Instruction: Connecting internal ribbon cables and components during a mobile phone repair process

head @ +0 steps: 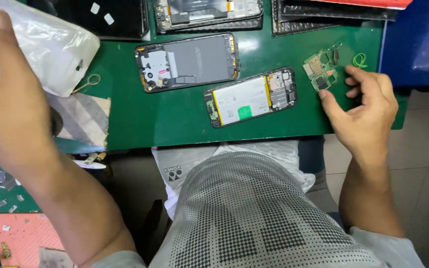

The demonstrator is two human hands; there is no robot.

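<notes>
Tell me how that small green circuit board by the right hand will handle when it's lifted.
The circuit board is thin and flat, so probably light and stiff. Its bare components and irregular edges suggest it is fragile. It lies flat on the green mat, so the right hand, fingertip at its edge, would likely need to pry an edge up.
</notes>
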